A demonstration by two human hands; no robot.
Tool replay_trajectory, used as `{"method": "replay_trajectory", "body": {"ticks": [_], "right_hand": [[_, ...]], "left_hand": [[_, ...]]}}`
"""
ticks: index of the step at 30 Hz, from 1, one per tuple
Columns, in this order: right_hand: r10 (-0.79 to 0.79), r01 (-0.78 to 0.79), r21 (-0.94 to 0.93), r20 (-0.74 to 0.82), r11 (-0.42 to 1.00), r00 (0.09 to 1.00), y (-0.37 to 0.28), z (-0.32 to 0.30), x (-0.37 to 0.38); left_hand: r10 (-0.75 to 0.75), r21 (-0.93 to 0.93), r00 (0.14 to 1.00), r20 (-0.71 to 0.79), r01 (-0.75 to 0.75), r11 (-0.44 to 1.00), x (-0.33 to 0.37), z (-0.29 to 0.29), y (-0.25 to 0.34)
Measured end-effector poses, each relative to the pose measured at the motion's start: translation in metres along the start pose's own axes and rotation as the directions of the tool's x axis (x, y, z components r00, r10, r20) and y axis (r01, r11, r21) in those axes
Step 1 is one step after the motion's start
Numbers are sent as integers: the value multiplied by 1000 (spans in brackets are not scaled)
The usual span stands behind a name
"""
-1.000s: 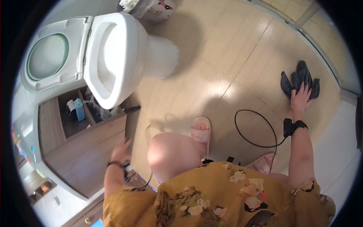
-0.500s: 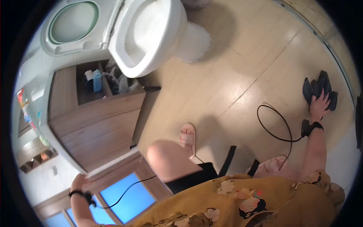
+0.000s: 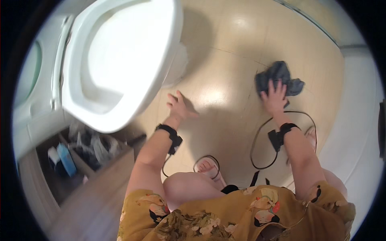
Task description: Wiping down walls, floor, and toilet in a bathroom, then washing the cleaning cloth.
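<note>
My right hand (image 3: 275,99) lies flat on a crumpled dark grey cloth (image 3: 280,72), pressing it to the beige floor. Its fingers are spread over the near part of the cloth. To the left, my left hand (image 3: 179,107) reaches low over the floor beside the toilet's base, empty, with its fingers apart. I cannot tell whether it touches the floor. Each wrist wears a black strap with a small box and a cable.
The white toilet (image 3: 157,72) stands at the upper left with its lid up. Below it, an open wooden drawer (image 3: 100,180) holds a blue bottle (image 3: 66,160) and plastic bags. A looped black cable (image 3: 252,150) hangs near my right wrist. A white wall (image 3: 358,116) rises at the right.
My left hand has left the counter edge and come down near the toilet base. My right hand and the cloth have moved left across the floor. The view has shifted closer to the toilet.
</note>
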State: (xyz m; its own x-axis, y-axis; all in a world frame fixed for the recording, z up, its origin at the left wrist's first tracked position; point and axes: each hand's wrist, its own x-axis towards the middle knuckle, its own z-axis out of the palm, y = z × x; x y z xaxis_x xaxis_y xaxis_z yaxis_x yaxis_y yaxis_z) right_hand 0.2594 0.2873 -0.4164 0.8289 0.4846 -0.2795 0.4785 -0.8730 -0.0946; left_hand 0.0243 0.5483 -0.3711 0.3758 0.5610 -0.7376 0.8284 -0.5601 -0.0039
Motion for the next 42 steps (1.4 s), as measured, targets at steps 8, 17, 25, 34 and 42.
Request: {"method": "replay_trajectory", "body": {"ticks": [8, 17, 25, 34, 42], "right_hand": [[-585, 566, 164, 113, 808, 803, -161, 28, -115], [-559, 611, 138, -288, 779, 778, -145, -4, 61], [576, -519, 250, -324, 817, 751, 205, -4, 6], [296, -298, 79, -506, 951, 810, 36, 57, 17], [-871, 930, 59, -335, 362, 360, -109, 5, 96]], "left_hand": [[56, -4, 987, -149, -57, 998, -2, 27, -5], [157, 53, 960, -234, -148, 988, 9, 21, -45], [189, 47, 964, -190, -183, 982, 0, 11, -49], [190, -5, 954, -232, -196, 981, 1, 22, -58], [209, -2, 958, -196, -213, 977, 3, 17, -50]]}}
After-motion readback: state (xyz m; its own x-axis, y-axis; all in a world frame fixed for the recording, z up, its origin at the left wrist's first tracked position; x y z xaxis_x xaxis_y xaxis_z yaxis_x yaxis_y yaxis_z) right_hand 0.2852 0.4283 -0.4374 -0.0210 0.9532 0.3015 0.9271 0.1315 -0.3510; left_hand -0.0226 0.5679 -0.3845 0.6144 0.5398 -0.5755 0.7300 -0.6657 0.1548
